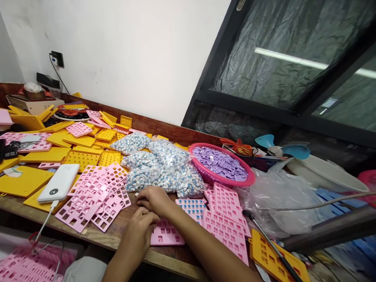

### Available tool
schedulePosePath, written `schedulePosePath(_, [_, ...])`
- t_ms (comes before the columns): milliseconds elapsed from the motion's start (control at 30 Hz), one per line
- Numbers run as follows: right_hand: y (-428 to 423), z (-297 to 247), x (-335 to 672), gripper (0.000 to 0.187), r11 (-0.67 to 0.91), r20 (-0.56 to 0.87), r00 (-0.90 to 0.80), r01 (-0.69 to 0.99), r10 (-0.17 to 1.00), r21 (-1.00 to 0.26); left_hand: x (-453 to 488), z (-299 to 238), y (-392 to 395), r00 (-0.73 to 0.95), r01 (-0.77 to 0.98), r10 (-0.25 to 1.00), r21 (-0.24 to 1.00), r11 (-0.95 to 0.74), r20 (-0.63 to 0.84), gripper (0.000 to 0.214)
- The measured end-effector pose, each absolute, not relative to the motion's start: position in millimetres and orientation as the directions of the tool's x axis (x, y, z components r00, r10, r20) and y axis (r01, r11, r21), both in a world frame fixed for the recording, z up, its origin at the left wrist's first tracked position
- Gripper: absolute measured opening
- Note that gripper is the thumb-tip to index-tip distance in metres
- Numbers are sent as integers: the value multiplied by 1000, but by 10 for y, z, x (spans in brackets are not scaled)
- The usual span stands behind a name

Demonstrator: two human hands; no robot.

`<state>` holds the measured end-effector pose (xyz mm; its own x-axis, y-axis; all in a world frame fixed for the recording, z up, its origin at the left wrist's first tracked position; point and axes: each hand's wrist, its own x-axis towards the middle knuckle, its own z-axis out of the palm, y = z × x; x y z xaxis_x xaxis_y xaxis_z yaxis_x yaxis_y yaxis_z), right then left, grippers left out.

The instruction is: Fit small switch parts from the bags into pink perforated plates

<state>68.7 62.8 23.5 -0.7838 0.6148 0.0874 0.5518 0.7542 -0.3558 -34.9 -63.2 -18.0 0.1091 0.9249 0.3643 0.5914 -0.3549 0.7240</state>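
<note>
My right hand [153,200] reaches across in front of the plastic bags [164,166] of small blue and white parts. Its fingers are curled, and a tiny white piece [136,194] shows at their tips; whether it is gripped I cannot tell. Close below, my left hand [142,224] has its fingers bent together at the left edge of a pink grid tray [167,234]. What either hand holds is hidden. Just behind my right wrist lies a tray [192,207] with blue pieces in its cells. More pink trays [225,227] overlap to the right.
Pink lattice frames [94,194] are stacked left of my hands, beside a white power bank [60,183] on a cable. Yellow moulds [84,156] crowd the left. A pink basket [251,178] holds purple pieces. A black rod [273,246] crosses a yellow frame [257,244] at right.
</note>
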Motion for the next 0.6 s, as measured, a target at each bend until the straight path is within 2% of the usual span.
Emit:
schedulePosePath(200, [616,366,848,6,760,110,-786,537,608,-366,-365,-253,-619,142,596,895,685,-419,423,26])
schedulePosePath(300, [454,437,1215,9,732,219,-729,519,649,-441,-354,-247,-624,150,624,871,638,-451,469,28])
schedulePosePath(400, [215,377,1549,8,738,326,-694,445,642,-506,-361,-211,-641,124,696,880,592,-406,458,28])
schedulePosePath(600, [-49,17,1644,13,803,388,-710,452,587,-388,-383,-173,-663,84,791,910,528,-309,406,14])
